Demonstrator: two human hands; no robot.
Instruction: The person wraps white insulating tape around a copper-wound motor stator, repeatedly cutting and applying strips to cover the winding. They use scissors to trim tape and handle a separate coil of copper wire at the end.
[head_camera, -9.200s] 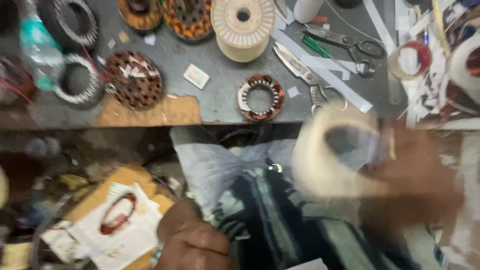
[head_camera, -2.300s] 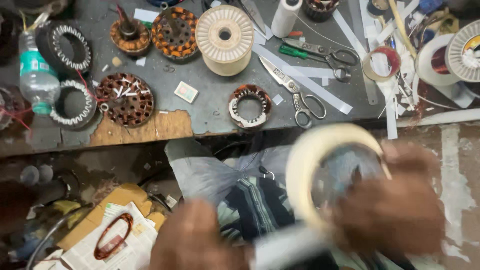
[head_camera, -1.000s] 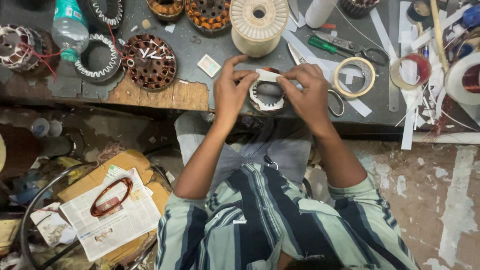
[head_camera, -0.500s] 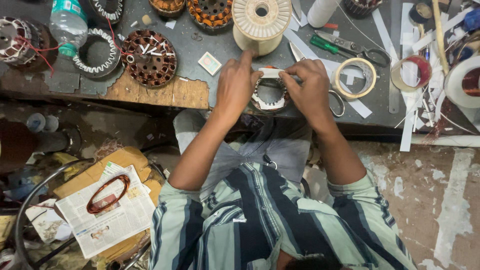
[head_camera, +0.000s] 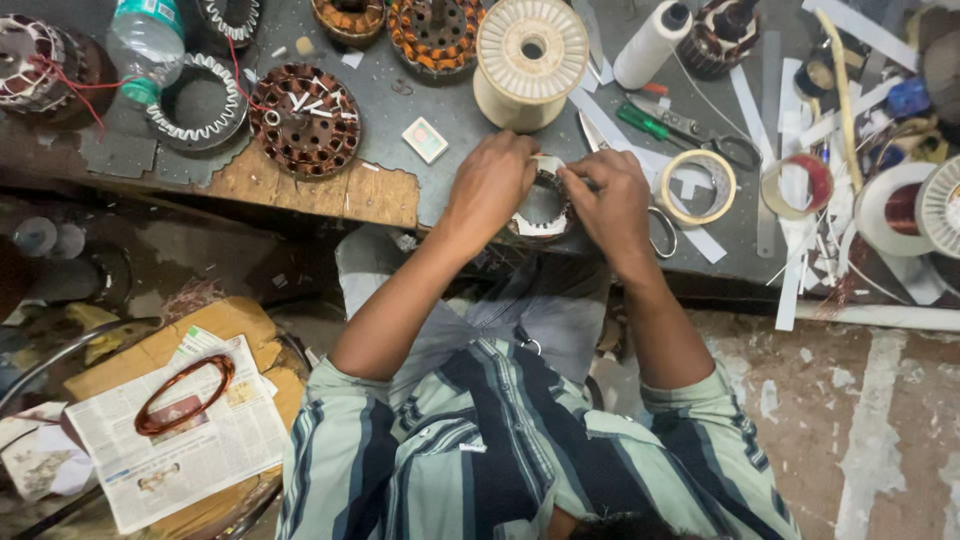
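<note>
Both hands, left (head_camera: 492, 183) and right (head_camera: 612, 200), are clamped around a small motor ring (head_camera: 543, 203) at the near edge of the surface (head_camera: 455, 105), steadying it so fingers reach inside

Motor-repair workshop — stators (head_camera: 304, 120), wire spool (head_camera: 530, 52), scissors (head_camera: 690, 128).

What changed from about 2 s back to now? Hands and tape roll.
The right hand let go of the big tape roll, which now lies flat on the bench to its right. Both hands moved up to the bench edge: with the left hand, it now grips the small stator ring. The spool, scissors and wound stators kept their places.
</note>
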